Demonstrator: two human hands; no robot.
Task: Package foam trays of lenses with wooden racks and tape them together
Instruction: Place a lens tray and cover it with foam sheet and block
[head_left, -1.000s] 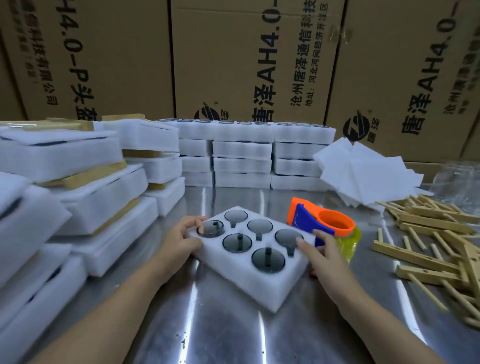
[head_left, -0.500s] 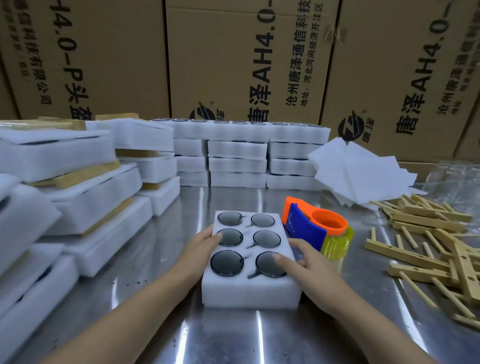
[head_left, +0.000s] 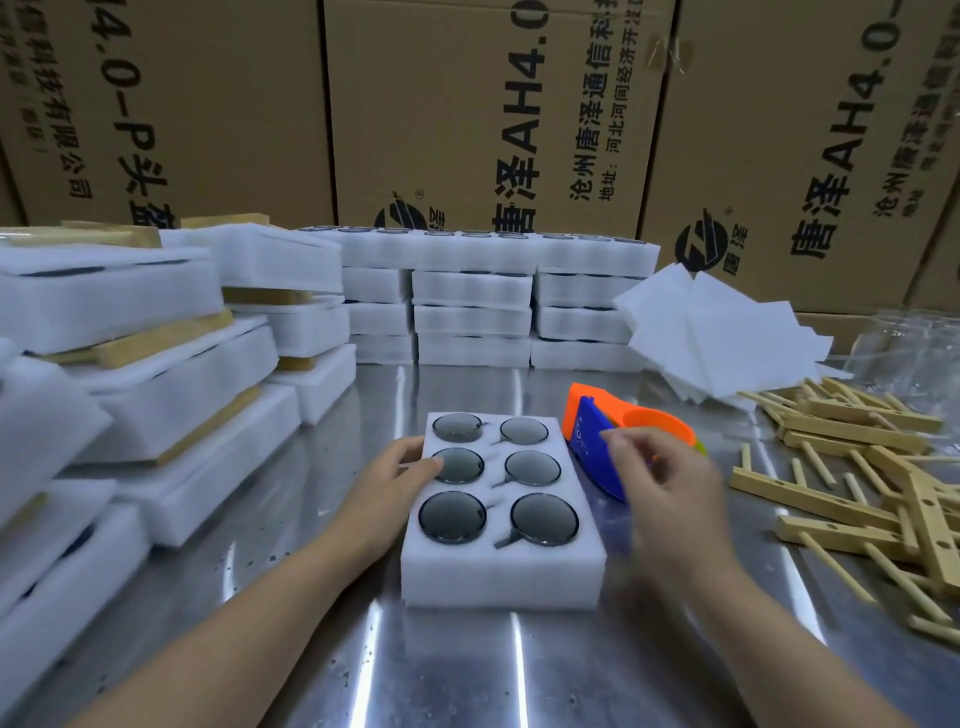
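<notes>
Foam tray (head_left: 501, 577) flat on steel table (head_left: 457, 675), centre, long side running away from viewer. 6 dark round lenses (head_left: 452, 517) seated in its pockets, 2 columns of 3. Left hand (head_left: 387, 493) rests on tray's left edge, fingers fairly straight, tips touching top beside middle-left lens. Right hand (head_left: 665, 483) blurred, raised just right of tray, fingers loosely curled, nothing in grasp. Orange-blue tape dispenser (head_left: 589, 441) behind it. Wooden racks (head_left: 852, 431) heaped at right.
</notes>
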